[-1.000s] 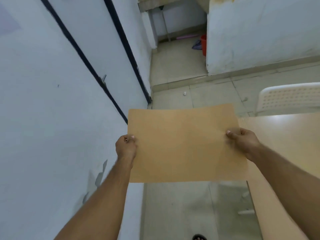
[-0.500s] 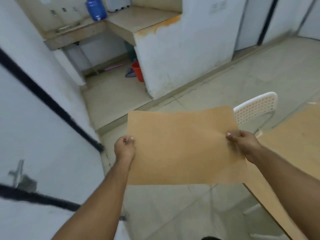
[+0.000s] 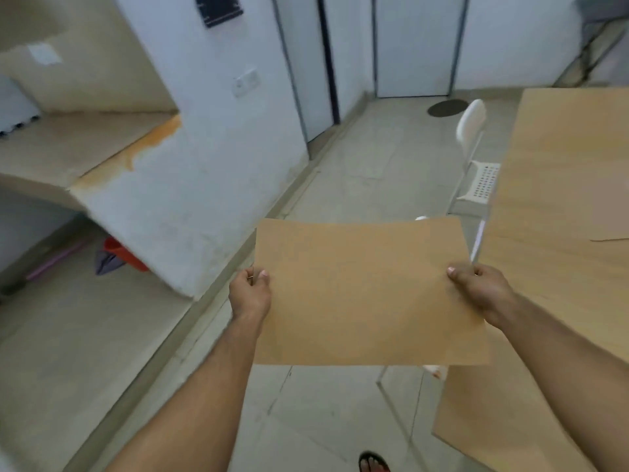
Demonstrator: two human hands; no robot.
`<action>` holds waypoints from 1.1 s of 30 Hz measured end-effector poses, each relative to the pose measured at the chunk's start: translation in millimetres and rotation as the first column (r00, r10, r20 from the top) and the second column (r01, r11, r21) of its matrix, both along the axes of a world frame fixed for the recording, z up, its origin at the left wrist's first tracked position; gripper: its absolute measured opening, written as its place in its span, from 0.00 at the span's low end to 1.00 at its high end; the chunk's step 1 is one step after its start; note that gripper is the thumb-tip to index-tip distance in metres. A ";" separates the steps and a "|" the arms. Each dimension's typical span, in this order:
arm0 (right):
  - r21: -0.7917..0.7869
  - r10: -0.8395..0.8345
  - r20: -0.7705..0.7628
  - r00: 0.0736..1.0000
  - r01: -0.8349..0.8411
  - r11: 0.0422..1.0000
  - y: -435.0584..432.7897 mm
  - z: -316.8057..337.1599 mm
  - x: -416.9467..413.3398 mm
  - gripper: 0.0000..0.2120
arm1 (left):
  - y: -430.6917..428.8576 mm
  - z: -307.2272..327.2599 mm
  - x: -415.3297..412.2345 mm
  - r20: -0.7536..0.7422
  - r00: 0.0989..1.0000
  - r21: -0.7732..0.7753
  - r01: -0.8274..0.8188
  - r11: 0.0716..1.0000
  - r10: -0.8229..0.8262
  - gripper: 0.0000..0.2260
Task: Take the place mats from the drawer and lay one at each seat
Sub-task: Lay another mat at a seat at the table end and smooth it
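Note:
I hold a flat tan place mat (image 3: 367,294) out in front of me, level, over the floor. My left hand (image 3: 250,294) pinches its left edge and my right hand (image 3: 480,289) pinches its right edge. The mat's right side overlaps the near left edge of the light wooden table (image 3: 565,185), which fills the right of the view. A thin edge of another tan sheet (image 3: 609,239) shows on the table at the far right. The drawer is out of view.
A white perforated chair (image 3: 476,155) stands at the table's left side, and part of another chair is hidden under the mat. A white low wall with a stone counter (image 3: 163,185) is on the left, a red bucket (image 3: 117,253) beneath it. Doors stand behind.
My view has swung right from the wall towards the table and the doors. The mat stays held in both hands in the same pose, now nearer the table's edge.

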State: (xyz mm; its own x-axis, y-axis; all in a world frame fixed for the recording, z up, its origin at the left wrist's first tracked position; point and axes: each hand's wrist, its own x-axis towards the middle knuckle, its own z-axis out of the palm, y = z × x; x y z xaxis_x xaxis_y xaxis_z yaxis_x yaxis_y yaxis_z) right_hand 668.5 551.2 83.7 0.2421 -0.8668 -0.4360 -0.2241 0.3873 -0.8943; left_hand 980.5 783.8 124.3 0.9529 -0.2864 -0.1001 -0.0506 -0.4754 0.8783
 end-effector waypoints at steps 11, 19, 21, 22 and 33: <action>0.010 -0.549 -0.005 0.836 0.549 0.836 -47.2 -3.1 -34.4 0.02 | -266.2 -16.0 44.4 0.029 0.829 -0.006 0.559 0.829 -0.558 0.08; 0.089 -0.910 -0.032 0.414 0.908 0.410 40.5 -13.9 -68.9 0.02 | -393.5 -30.5 -44.8 -0.056 0.423 0.032 0.906 0.422 -0.904 0.09; 0.085 -0.957 -0.037 0.289 0.955 0.285 64.8 -19.0 -75.4 0.03 | -409.0 -35.6 -81.5 -0.081 0.325 0.042 0.945 0.323 -0.942 0.10; 0.082 -0.974 -0.038 0.225 0.972 0.221 75.4 -21.7 -78.0 0.06 | -415.1 -37.6 -100.1 -0.089 0.276 0.044 0.961 0.273 -0.957 0.11; 0.058 -0.957 -0.202 -0.207 0.973 -0.223 108.5 -66.1 -77.4 0.11 | -463.8 -80.4 -260.1 -0.061 -0.086 0.177 0.980 -0.096 -0.994 0.12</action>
State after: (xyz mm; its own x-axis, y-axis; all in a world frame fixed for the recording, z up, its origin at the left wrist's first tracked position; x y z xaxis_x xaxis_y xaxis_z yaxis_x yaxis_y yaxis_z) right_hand 591.1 659.8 17.6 -0.8496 0.0418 -0.5258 0.5135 0.2927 -0.8066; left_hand 720.4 320.0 43.9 -0.3443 -0.9158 -0.2069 -0.6212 0.0570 0.7816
